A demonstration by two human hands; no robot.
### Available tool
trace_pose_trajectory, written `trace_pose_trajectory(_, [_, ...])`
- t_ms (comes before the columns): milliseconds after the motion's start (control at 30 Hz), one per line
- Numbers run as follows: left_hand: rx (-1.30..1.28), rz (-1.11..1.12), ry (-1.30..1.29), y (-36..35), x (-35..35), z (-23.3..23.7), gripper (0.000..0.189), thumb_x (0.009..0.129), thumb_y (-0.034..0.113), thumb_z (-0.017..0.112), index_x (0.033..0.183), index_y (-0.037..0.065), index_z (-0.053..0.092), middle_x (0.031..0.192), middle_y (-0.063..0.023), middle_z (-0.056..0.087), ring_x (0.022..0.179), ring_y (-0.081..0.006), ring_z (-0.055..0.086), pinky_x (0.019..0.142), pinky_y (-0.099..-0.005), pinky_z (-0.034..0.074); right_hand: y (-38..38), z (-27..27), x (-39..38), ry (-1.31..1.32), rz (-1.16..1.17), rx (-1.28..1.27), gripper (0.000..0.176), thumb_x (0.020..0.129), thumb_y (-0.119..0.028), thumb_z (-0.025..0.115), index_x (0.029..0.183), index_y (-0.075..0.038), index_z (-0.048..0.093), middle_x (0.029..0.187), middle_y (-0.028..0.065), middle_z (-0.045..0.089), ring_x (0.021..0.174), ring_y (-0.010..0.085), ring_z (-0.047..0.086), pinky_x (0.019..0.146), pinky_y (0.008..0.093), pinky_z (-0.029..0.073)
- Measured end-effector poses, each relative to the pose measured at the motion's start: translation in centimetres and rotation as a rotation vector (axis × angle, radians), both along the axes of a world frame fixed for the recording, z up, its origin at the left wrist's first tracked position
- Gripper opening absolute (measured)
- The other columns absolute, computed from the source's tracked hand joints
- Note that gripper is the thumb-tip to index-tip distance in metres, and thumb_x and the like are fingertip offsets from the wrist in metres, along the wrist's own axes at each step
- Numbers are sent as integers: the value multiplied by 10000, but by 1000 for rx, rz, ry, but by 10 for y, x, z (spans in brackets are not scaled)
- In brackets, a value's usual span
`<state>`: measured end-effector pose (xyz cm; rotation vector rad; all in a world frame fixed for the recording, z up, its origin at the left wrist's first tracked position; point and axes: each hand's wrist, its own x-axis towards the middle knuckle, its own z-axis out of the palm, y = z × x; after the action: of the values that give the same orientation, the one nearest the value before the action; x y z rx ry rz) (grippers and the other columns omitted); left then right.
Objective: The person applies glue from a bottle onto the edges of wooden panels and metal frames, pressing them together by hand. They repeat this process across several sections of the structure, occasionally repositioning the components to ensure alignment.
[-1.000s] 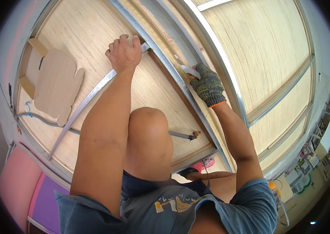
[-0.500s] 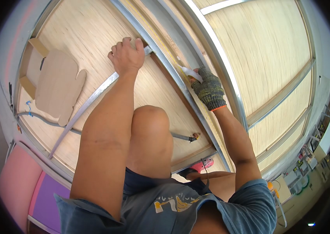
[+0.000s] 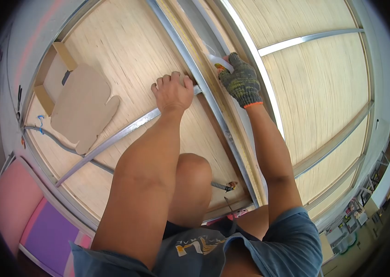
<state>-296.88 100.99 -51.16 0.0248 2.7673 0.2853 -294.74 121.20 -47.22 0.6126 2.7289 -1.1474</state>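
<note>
My left hand point(image 3: 174, 91) is bare and leans on the metal crossbar point(image 3: 135, 123) beside its joint with a long metal rail point(image 3: 213, 106). Its fingers are apart, bent over the bar towards the plywood. A dark knitted fingerless glove with an orange cuff covers my right hand point(image 3: 241, 82). That hand is closed around a white squeeze bottle point(image 3: 223, 63) with a coloured label patch, partly hidden by the fingers. The bottle's narrow end points away from me, over the wooden strip point(image 3: 202, 59) beside the rail. A yellowish line runs along this strip.
On the left plywood panel lies a brown hand-shaped cutout point(image 3: 82, 106). A grey corrugated conduit point(image 3: 220, 186) ends near my knee. Pink and purple padding point(image 3: 49, 231) is at lower left. More framed plywood point(image 3: 315, 87) extends right, with clutter point(image 3: 356, 217) on the floor beyond.
The view has shifted, so the frame appears lower and farther right. My right hand has moved away from me along the strip with the squeeze bottle. My left hand stays at the crossbar joint.
</note>
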Motion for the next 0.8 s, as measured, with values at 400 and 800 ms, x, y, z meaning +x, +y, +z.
trace_pose_trajectory(400, [8,-25,24,-3,0,-4,457,1006,431,478,1224,108,716,1192,-145,712,1208,-318,590,1151,-531,335,-11,-18,-32,-19,111,136,325,887,-249,756,1159,-91,677,1055,214,748,994,406,725,878,486,564])
trace_pose_trajectory(800, [40,-38,33,-3,-1,-1,444,999,420,497,1215,103,720,1152,-147,711,1191,-325,590,1151,-555,327,-15,-12,-38,-52,152,110,293,873,-221,742,1122,-76,689,1034,221,742,987,415,719,869,496,561])
